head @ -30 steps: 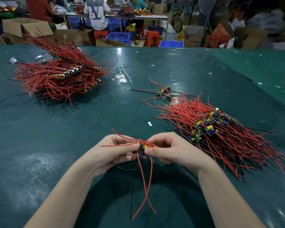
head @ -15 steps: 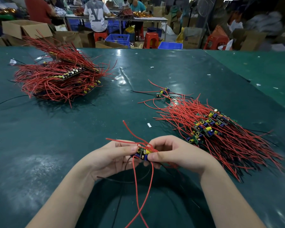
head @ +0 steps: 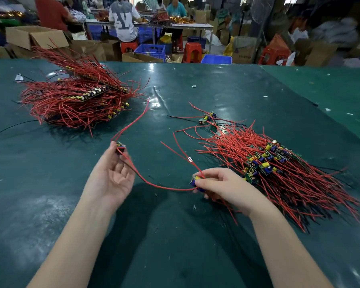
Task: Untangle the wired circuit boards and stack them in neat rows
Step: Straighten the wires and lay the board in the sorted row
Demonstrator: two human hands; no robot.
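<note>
Red lead wire (head: 164,187) still links the two small circuit boards that the person holds apart above the green table cover (head: 50,183). The left hand (head: 110,177) pinches one board (head: 120,146) at its fingertips, palm up, the remaining fingers loosely spread; that board's leads run up and away toward the tangled heap (head: 75,100) at far left. The right hand (head: 218,183) grips the second board (head: 196,181) with curled fingers, just beside the near edge of the sorted row of boards (head: 268,161), whose leads fan toward the near right. The linking wire sags in a shallow arc between the hands, its long axis running left to right. The right hand is the nearer to the row, so its board appears the likelier to be laid down first; the leads would need to point the same way as those already stacked. Whether the linking wire is merely crossed over the other board's leads or looped round them cannot be told.
</note>
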